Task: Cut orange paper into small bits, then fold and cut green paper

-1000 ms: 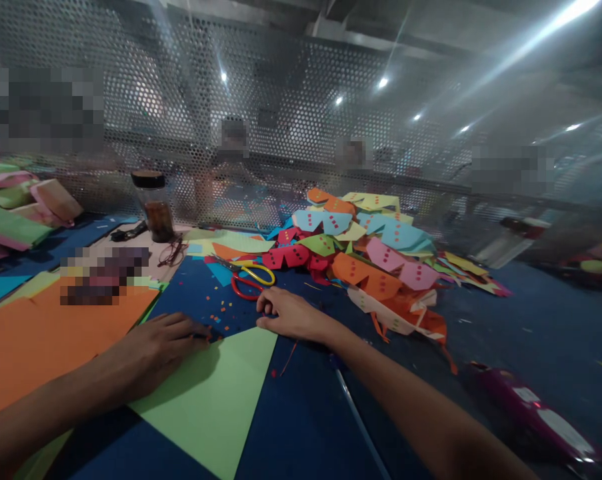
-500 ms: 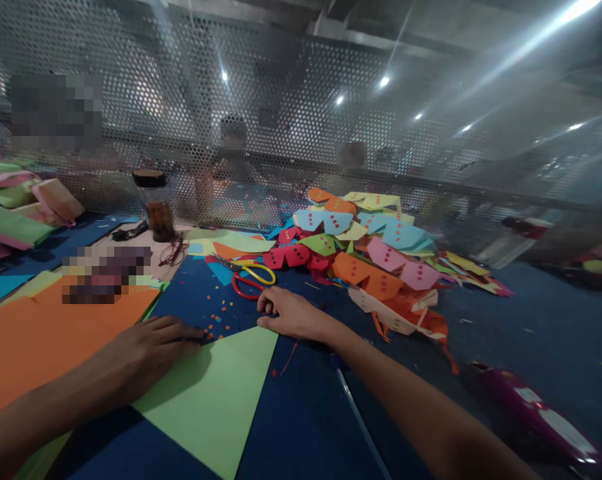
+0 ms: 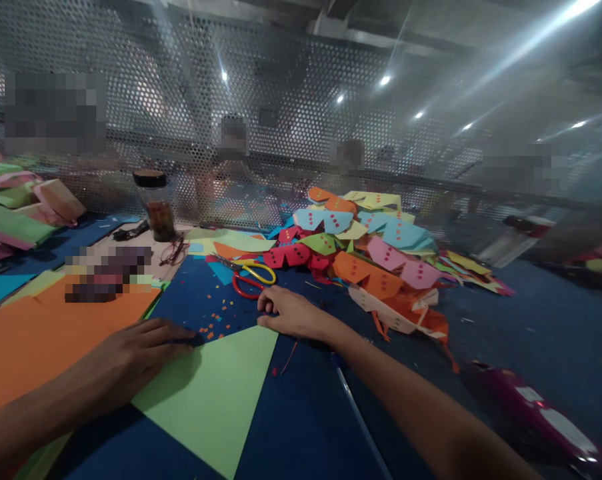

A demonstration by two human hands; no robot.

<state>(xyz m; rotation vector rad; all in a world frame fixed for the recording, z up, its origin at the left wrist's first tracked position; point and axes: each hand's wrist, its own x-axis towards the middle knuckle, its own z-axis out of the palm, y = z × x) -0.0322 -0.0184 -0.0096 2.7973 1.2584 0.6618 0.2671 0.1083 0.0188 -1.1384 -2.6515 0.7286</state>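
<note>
A light green sheet of paper (image 3: 215,393) lies at an angle on the dark blue tabletop. My left hand (image 3: 141,357) rests flat over its left edge, fingers stretched out toward the right. At the upper right corner of the sheet my right hand (image 3: 288,312) is closed, with curled fingers and the thumb at that corner. Just beyond it lie scissors (image 3: 253,277) with one red and one yellow handle. Tiny orange paper bits (image 3: 218,327) are scattered between the hands. A pen (image 3: 358,413) lies under my right forearm.
Folded, cut paper pieces in many colours (image 3: 375,260) are heaped at the back right. Orange paper (image 3: 45,340) is at left. A lidded jar (image 3: 158,207) stands near a perforated metal screen (image 3: 281,133). A purple device (image 3: 535,413) lies at the right.
My left hand has slid slightly left, baring more of the orange bits near its fingertips. My right hand and the green sheet stay in place.
</note>
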